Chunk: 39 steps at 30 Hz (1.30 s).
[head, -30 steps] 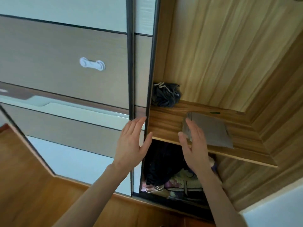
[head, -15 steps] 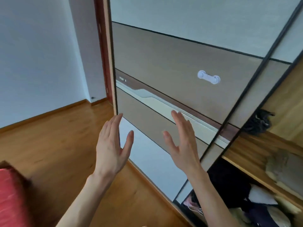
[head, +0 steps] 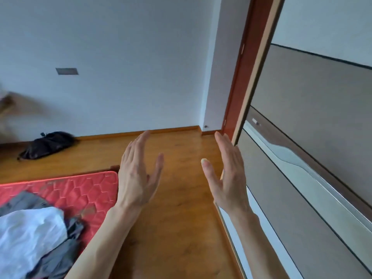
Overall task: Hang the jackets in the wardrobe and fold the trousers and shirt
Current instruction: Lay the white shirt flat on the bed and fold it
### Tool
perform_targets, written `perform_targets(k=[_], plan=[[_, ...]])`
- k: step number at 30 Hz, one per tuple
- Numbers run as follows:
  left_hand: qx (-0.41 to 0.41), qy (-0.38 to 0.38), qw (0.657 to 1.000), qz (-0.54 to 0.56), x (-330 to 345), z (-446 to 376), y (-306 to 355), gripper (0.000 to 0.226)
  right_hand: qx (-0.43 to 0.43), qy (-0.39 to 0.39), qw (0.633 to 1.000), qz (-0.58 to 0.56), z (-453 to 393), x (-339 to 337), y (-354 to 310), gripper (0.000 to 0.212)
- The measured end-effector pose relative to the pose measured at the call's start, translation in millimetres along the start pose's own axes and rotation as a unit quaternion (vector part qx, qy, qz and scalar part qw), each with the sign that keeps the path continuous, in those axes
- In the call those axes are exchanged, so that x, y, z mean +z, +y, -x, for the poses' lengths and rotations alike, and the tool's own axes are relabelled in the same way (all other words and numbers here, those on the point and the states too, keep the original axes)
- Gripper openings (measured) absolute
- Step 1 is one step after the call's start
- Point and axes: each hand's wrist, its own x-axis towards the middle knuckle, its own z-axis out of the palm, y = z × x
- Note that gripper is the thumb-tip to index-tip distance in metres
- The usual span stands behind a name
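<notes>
My left hand and my right hand are raised in front of me above the wooden floor, both open and empty, palms facing each other. At the lower left a white garment lies crumpled on top of a grey garment on a red quilted mattress. The wardrobe's sliding door fills the right side, just beside my right hand. The open part of the wardrobe is out of view.
A black bag or bundle lies on the wooden floor by the far white wall. A red-brown door frame stands in the corner next to the wardrobe. Something blurred and tan shows at the left edge.
The view has swung left, away from the wardrobe shelf and the folded grey garment, to the room and mattress. My right hand has left that garment; both hands stay open and raised.
</notes>
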Motion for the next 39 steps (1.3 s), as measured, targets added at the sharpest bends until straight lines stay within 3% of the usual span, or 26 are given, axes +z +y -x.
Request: perform_targets(k=[14,27,39], plan=[[-0.117,0.132,0.974,-0.142,-56,-18,-93,0.055,-0.117,-0.163,0.971,-0.132,-90,163,-24,0.071],[-0.259,0.23,0.911,-0.223,-159,11,-220,0.06,-0.201,-0.301,0.902,-0.234,-109,333,-145,0.073],[-0.32,0.303,0.855,-0.274,-250,31,-340,0.058,-0.284,-0.374,0.841,-0.268,-104,487,-233,0.074]])
